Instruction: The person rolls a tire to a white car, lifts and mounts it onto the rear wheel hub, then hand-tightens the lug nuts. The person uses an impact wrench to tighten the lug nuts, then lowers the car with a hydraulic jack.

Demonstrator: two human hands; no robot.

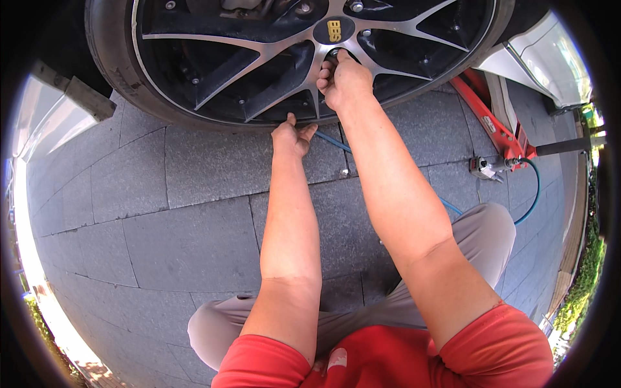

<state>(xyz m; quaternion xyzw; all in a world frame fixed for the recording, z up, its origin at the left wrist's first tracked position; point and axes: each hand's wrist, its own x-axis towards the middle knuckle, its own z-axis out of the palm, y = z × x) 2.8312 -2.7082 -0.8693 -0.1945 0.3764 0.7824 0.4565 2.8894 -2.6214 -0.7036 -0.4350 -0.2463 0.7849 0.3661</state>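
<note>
- So, the wheel (304, 48) fills 12 o'clock of the view, upright, silver spokes over black, round centre cap (334, 30) facing out.
- I'd guess it's heavy and stiff, hard to tip by fingertips alone. Spoke faces look smooth, maybe slippery, and the silver finish could scratch. The rubber tyre (113, 52) should grip better; I'd take hold low, at 5 and 7 o'clock.
- Right hand (349, 79) is at the cap's 6 o'clock, fingers curled in, tips together at the bolt hole. Can't tell if they're pinching anything.
- Left hand (294, 136) is under the tyre, just shy of 7 o'clock from the cap. Fingers loosely spread, one tip up against the bottom edge, not wrapped around anything I can see.
- Small shiny metal bit (344, 173) on the paving (194, 239), 4 o'clock from that hand.
- Red jack (482, 113) at 2 o'clock, power wrench (482, 168) near 3, blue hose (537, 187) looping beyond it.
</note>
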